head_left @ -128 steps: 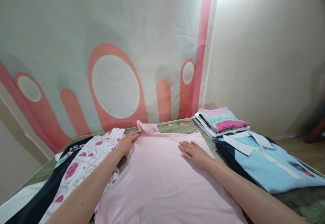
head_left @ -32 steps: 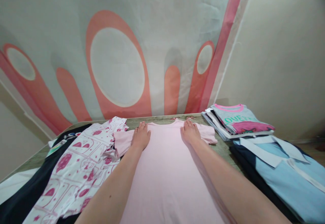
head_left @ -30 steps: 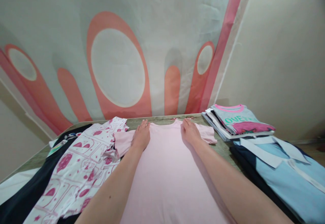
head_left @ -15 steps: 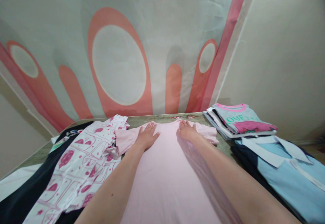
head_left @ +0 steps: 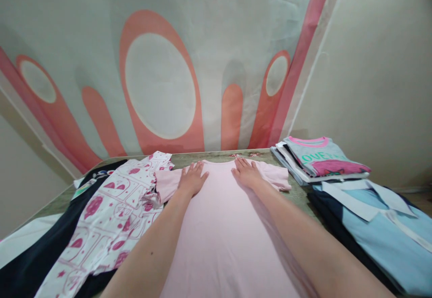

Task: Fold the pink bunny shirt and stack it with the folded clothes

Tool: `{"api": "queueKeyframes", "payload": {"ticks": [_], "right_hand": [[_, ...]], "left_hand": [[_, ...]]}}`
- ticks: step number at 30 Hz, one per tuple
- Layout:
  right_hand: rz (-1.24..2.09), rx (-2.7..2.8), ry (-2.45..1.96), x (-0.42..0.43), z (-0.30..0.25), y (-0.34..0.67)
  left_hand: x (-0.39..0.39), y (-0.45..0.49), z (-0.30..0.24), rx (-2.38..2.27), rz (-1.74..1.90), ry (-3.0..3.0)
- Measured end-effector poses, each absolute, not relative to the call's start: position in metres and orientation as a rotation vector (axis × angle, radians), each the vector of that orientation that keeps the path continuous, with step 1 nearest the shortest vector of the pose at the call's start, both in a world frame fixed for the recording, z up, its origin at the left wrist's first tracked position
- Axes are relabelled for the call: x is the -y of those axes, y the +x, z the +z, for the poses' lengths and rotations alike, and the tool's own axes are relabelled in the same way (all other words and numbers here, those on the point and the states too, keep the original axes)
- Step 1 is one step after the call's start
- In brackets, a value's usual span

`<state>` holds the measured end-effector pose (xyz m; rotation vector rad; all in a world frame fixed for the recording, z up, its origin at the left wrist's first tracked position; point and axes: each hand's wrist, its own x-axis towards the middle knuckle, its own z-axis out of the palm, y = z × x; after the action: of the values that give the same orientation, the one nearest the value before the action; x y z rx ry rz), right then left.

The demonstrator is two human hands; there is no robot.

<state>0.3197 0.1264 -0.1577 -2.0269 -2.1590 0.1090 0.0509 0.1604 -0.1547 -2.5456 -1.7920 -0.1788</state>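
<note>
Since the frame about four seconds back, the left hand (head_left: 193, 178) has gone from the far-left corner of the plain pale-pink cotton T-shirt (head_left: 222, 226) to its left shoulder, and the right hand (head_left: 247, 173) has moved farther up to the right shoulder; the left sleeve (head_left: 167, 183), bunched up then, now lies out to the side. Judging by the layout, smoothing the T-shirt looks nearly done: its body is fairly flat, though the right sleeve (head_left: 277, 176) and right side remain creased. No fold shows in it yet, and its near hem is out of view. At right, the grey shirt with pink trim (head_left: 327, 158) atop a stack and the light-blue shirt with white collar (head_left: 381, 230) appear already folded; at left, the white garment with magenta prints (head_left: 101, 226) lies spread.

The T-shirt lies on the wood-patterned desk (head_left: 299, 199), directly under both hands, which rest palms down, fingers extended, gripping nothing.
</note>
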Motion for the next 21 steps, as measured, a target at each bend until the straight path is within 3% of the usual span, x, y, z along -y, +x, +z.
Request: {"api": "queueKeyframes", "payload": {"ticks": [7,15,21], "right_hand": [[-0.019,2.139,-1.93,-0.115,-0.154,0.323],[0.048,2.195,-1.933,-0.121,-0.159,0.328],[0.034,2.173,-1.925,-0.117,-0.154,0.327]], "left_hand": [[-0.141,0.062,-0.134,1.822,-0.289,-2.384],[-0.073,0.073,-0.145,1.548,-0.164,-2.654],[0.028,0.02,-0.122,1.35,-0.088,-2.818]]}}
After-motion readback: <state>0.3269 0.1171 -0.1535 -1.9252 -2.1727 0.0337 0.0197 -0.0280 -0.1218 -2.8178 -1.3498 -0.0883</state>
